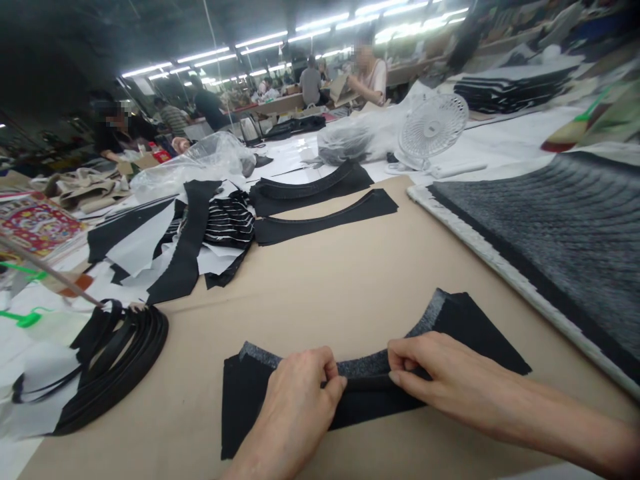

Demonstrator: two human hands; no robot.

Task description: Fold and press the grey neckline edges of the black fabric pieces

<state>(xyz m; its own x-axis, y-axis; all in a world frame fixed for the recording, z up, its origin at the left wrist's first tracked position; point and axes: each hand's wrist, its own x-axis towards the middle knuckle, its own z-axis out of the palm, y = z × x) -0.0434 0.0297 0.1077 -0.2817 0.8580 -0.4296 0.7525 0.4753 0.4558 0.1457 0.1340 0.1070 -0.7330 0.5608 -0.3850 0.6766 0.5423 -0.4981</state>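
Note:
A curved black fabric piece (465, 327) lies on the tan table (325, 287) in front of me, its inner edge folded up to show a grey underside. My left hand (295, 400) pinches that folded edge near its middle. My right hand (440, 377) pinches the same edge a little to the right. Both hands have thumb and fingers closed on the fabric.
Two more curved black pieces (320, 223) lie farther back. A heap of black and striped cuttings (200, 233) sits at the left, with coiled black strips (115, 360) nearer. A grey stack of fabric (560, 233) fills the right. A white fan (433, 130) and plastic bags stand behind. Other people work in the background.

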